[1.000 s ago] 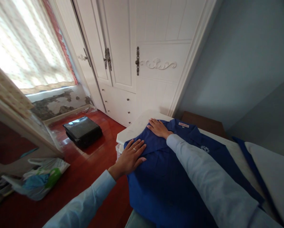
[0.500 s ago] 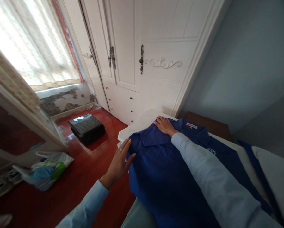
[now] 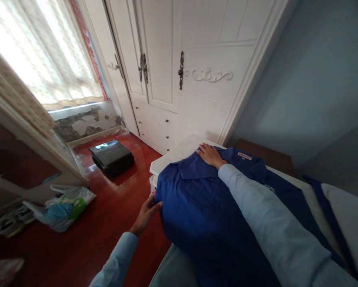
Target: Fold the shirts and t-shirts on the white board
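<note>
A dark blue garment (image 3: pixel 197 207) with a collar and a label lies over a white tabletop (image 3: pixel 173 153) and hangs down its near side. My right hand (image 3: pixel 210 154) rests flat on the upper part of the cloth near the collar, fingers spread. At the garment's left edge, my left hand (image 3: pixel 146 212) has its thumb and fingers closed on the cloth where it drops over the table's side; the fingertips are partly hidden.
White wardrobe (image 3: pixel 161 59) behind the table. A black case (image 3: pixel 111 157) lies on the red floor, with a plastic bag (image 3: pixel 62 207) and shoes (image 3: pixel 11 223) at left. A brown wooden piece (image 3: pixel 265 155) stands by the wall.
My left hand has moved down and closed from open fingers onto the garment's edge. The cloth at the left corner now bulges outward. My right hand stays flat on the garment.
</note>
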